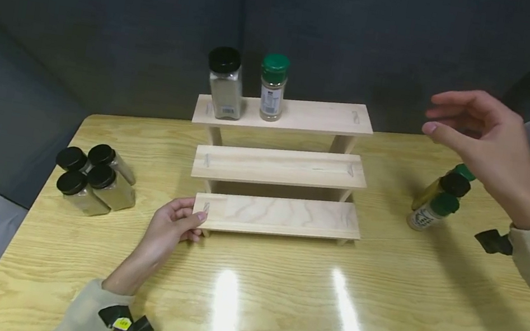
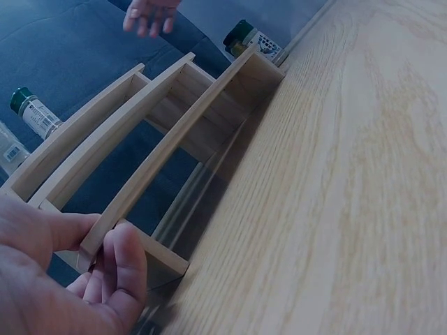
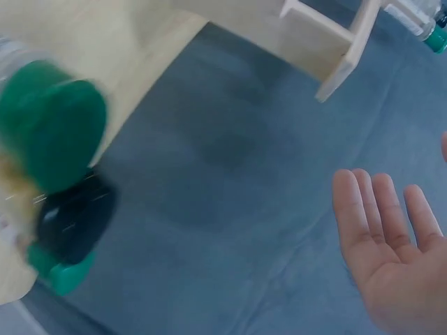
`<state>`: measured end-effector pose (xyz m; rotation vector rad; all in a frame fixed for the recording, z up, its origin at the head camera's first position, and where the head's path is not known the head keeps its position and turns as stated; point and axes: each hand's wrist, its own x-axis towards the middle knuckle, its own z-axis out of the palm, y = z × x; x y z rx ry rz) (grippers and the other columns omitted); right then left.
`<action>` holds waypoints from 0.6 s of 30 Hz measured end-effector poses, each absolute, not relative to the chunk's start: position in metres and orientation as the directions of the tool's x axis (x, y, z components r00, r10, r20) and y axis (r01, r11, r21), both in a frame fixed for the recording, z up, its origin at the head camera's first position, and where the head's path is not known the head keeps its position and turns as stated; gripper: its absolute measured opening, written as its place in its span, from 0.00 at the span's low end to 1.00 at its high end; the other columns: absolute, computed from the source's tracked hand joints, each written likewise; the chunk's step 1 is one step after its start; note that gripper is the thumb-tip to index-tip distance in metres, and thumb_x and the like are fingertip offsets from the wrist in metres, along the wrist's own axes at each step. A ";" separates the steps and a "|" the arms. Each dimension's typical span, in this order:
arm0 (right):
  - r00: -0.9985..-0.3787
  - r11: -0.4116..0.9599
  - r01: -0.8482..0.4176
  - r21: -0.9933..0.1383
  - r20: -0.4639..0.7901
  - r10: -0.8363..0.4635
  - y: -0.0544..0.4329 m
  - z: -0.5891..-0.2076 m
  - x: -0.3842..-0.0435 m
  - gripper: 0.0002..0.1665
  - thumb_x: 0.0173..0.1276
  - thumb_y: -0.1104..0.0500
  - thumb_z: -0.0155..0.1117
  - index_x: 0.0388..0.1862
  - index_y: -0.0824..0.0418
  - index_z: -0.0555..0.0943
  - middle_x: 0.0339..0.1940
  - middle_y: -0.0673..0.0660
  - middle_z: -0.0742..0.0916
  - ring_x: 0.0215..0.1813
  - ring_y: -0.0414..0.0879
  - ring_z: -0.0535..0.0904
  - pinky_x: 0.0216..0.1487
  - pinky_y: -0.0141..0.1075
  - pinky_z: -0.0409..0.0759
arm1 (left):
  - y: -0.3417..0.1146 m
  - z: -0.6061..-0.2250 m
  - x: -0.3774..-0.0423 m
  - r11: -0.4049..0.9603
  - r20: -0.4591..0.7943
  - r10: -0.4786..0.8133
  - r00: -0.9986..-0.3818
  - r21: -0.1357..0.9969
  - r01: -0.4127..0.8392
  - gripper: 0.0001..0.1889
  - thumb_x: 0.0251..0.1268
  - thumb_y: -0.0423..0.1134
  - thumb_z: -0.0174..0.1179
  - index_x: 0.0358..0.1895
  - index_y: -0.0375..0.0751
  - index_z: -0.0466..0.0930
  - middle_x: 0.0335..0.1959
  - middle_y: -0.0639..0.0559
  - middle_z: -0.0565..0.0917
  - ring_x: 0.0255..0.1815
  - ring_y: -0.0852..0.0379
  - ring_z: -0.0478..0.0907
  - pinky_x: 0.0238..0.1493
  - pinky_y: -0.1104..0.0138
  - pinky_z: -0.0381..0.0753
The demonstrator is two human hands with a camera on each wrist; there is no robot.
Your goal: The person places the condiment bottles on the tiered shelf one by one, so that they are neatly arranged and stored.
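Observation:
My left hand [image 1: 174, 220] grips the left end of the lowest board on a three-tier wooden shelf [image 1: 278, 215], thumb on top and fingers beneath. In the left wrist view the thumb and fingers pinch that board's end [image 2: 105, 227]. My right hand [image 1: 490, 135] is raised at the right, fingers extended and nothing in it, above several spice jars [image 1: 426, 211] with green and black lids. On the top tier stand a black-lidded jar [image 1: 226, 89] and, to its right, a smaller green-lidded jar [image 1: 272, 90]. The right wrist view shows the palm [image 3: 412, 279] facing up, bare.
A cluster of several black-lidded jars [image 1: 95, 181] stands on the left of the wooden table [image 1: 276, 303]. Dark cloth panels [image 1: 363, 43] rise behind the table's back edge. The middle and lowest tiers carry no jars.

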<state>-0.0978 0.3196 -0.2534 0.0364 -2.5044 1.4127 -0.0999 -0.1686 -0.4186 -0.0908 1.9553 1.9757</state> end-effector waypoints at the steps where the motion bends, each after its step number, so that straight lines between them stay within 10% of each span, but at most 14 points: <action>1: -0.964 0.537 -0.144 -0.831 0.241 0.114 0.323 -0.256 -0.095 0.27 0.77 0.60 0.76 0.73 0.52 0.83 0.58 0.47 0.88 0.54 0.39 0.84 0.50 0.22 0.76 | -0.168 -0.418 -0.100 0.019 -0.294 0.206 -0.934 0.955 -0.296 0.22 0.82 0.25 0.61 0.72 0.22 0.69 0.40 0.47 0.83 0.34 0.59 0.82 0.38 0.70 0.89; 18: -0.955 0.669 0.048 -0.742 0.163 0.249 0.369 -0.297 -0.053 0.24 0.77 0.52 0.76 0.70 0.45 0.83 0.57 0.34 0.84 0.49 0.30 0.80 0.40 0.19 0.73 | -0.167 -0.417 -0.098 0.023 -0.300 0.199 -0.933 0.953 -0.302 0.21 0.82 0.25 0.60 0.72 0.22 0.69 0.40 0.48 0.83 0.35 0.59 0.82 0.38 0.70 0.90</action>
